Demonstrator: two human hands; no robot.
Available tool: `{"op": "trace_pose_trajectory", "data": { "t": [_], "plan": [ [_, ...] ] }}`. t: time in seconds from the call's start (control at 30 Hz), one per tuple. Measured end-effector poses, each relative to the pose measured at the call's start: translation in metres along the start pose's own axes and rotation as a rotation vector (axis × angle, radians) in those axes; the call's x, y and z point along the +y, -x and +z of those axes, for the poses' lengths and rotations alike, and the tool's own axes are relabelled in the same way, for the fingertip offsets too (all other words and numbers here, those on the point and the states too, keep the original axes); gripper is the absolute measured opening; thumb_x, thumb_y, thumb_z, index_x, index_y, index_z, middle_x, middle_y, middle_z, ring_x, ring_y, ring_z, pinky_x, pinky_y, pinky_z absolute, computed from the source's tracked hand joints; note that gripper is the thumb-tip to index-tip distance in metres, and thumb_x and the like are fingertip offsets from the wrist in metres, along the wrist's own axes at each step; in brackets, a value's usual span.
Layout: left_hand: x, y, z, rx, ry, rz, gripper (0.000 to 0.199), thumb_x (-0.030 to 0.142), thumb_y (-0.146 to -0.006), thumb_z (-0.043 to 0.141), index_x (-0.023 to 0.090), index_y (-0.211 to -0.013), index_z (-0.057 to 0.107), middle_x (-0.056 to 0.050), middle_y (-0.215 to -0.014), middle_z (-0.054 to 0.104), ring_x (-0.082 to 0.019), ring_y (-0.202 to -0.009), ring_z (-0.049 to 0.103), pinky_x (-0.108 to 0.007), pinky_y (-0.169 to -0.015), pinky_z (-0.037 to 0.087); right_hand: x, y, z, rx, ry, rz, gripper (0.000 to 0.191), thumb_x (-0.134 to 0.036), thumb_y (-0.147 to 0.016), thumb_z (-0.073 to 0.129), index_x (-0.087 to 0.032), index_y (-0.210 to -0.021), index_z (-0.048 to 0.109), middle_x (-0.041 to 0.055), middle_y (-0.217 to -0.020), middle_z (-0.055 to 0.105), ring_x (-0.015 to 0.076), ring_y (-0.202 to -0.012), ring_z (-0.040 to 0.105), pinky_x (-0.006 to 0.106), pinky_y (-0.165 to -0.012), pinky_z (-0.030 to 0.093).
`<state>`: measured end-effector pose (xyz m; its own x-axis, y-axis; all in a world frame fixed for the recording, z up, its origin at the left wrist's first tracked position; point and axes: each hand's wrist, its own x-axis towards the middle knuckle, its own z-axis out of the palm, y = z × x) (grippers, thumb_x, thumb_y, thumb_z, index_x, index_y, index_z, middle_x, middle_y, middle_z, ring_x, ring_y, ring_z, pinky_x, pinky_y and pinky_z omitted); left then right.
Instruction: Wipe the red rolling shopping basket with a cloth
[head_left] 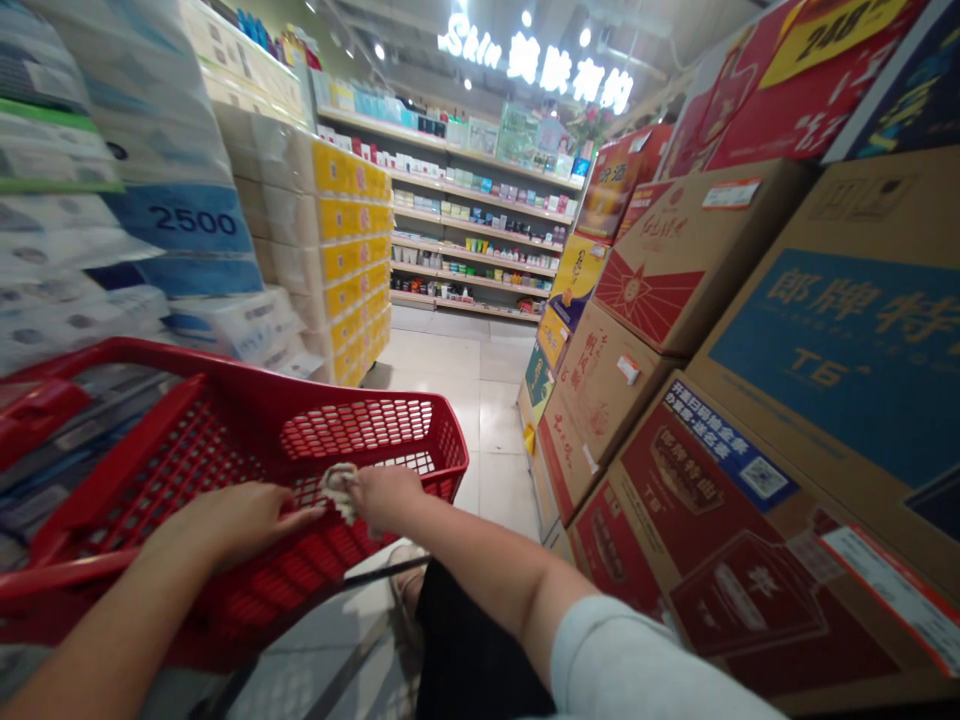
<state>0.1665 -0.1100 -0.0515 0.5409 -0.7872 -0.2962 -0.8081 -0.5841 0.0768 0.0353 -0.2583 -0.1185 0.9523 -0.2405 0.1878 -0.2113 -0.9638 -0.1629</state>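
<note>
Two banks of stacked goods flank a shop aisle in the head view. Its floor (506, 400) is laid with pale, square tiles, lightly shiny. At the far end stand long shelves (487, 185) of small bottles and boxes, under a lit white sign (536, 65) that reads "Skin" and further characters. On the right, cartons (652, 265) in brown, red and blue rise well above the cart, some with white price tags. On the left are paper packs (202, 225), one blue band marked "2500", and a stack with yellow ends (356, 260).

Beside the person, on the left, is the cart (442, 430): red plastic, walls pierced with rows of holes, a slanted panel across its inside. The cloth (342, 488) is small, off-white and crumpled, a little blurred; it is at the cart's near side, in the right hand (388, 497), whose fingers are closed in a pinch on it. The left hand (240, 522) lies at the near rim, thumb and forefinger apart and pointing toward the cloth; I cannot tell how its other fingers sit.
</note>
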Motion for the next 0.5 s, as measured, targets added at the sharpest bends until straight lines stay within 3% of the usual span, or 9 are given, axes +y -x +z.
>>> {"op": "trace_pose_trajectory", "data": {
  "t": [0.07, 0.17, 0.23, 0.37, 0.43, 0.5],
  "plan": [
    [0.004, 0.006, -0.003, 0.017, -0.012, 0.007, 0.067, 0.08, -0.074, 0.032, 0.027, -0.082, 0.072, -0.008, -0.092, 0.074, -0.031, -0.089, 0.066, -0.036, -0.074, 0.043, 0.0, 0.004, 0.002, 0.07, -0.006, -0.014, 0.02, -0.032, -0.094, 0.048, -0.019, -0.09, 0.063, 0.0041, -0.082, 0.068, 0.0189, -0.075, 0.064, 0.03, -0.069, 0.049],
    [0.009, 0.015, -0.006, 0.063, -0.029, 0.018, 0.068, 0.079, -0.076, 0.03, 0.025, -0.083, 0.072, -0.01, -0.091, 0.074, -0.032, -0.088, 0.067, -0.038, -0.075, 0.045, 0.0, 0.022, 0.01, 0.317, -0.069, -0.104, 0.025, -0.026, -0.094, 0.046, -0.017, -0.113, 0.059, 0.0094, -0.107, 0.066, 0.02, -0.101, 0.06, 0.034, -0.09, 0.045],
    [0.011, 0.019, -0.007, 0.088, -0.035, 0.011, 0.068, 0.078, -0.075, 0.032, 0.024, -0.082, 0.073, -0.012, -0.091, 0.073, -0.033, -0.088, 0.067, -0.039, -0.075, 0.046, 0.002, 0.027, 0.011, 0.304, -0.113, -0.108, 0.024, -0.024, -0.093, 0.046, -0.019, -0.112, 0.06, 0.0075, -0.107, 0.067, 0.0189, -0.1, 0.06, 0.032, -0.089, 0.043],
    [0.011, 0.021, -0.006, 0.102, -0.027, -0.026, 0.065, 0.078, -0.072, 0.039, 0.024, -0.083, 0.074, -0.014, -0.092, 0.072, -0.034, -0.087, 0.067, -0.04, -0.077, 0.047, 0.006, 0.018, 0.004, 0.12, -0.133, 0.003, 0.023, -0.03, -0.094, 0.044, -0.022, -0.09, 0.065, 0.0026, -0.082, 0.068, 0.0176, -0.074, 0.062, 0.027, -0.068, 0.043],
    [0.01, 0.021, -0.005, 0.111, -0.031, -0.033, 0.065, 0.077, -0.072, 0.039, 0.024, -0.082, 0.074, -0.014, -0.091, 0.072, -0.034, -0.087, 0.067, -0.041, -0.077, 0.047, 0.007, 0.018, 0.008, 0.186, -0.14, -0.026, 0.023, -0.029, -0.095, 0.043, -0.021, -0.095, 0.065, 0.0043, -0.085, 0.069, 0.0185, -0.079, 0.062, 0.029, -0.072, 0.044],
    [0.01, 0.019, -0.003, 0.113, -0.035, -0.028, 0.065, 0.077, -0.072, 0.039, 0.023, -0.081, 0.074, -0.014, -0.09, 0.072, -0.034, -0.087, 0.067, -0.041, -0.077, 0.047, 0.007, 0.025, 0.016, 0.327, -0.149, -0.101, 0.025, -0.025, -0.094, 0.044, -0.018, -0.109, 0.062, 0.0079, -0.101, 0.068, 0.02, -0.095, 0.06, 0.032, -0.085, 0.043]
  ]
}}
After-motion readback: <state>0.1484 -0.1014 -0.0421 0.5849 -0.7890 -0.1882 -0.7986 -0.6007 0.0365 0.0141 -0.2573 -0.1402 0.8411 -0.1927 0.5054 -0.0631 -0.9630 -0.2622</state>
